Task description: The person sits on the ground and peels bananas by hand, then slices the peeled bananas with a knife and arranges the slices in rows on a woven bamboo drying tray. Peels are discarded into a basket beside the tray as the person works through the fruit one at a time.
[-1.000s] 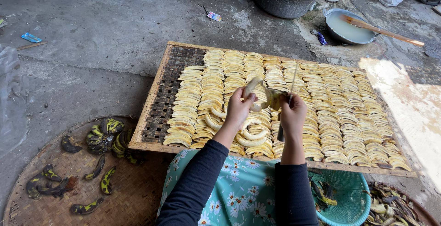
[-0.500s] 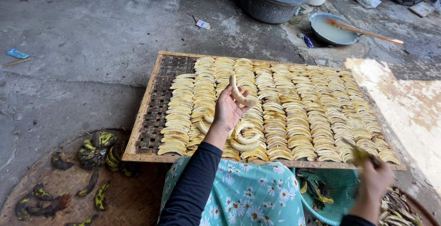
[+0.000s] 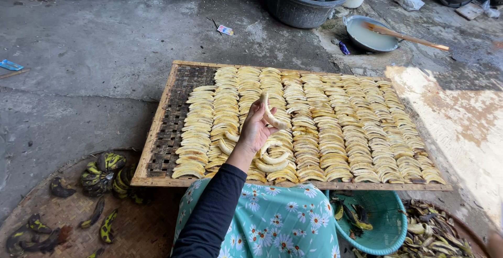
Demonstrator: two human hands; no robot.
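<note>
While the left hand (image 3: 255,130) is held over the woven tray (image 3: 162,112), one peeled banana slice (image 3: 271,113) is pinched in its fingers, just above the packed rows (image 3: 335,127). Looks like the laying-out step, with a few loose slices (image 3: 272,159) left messy near the front edge. Next it'd need to be set flat into a gap. The right hand can't be seen.
</note>
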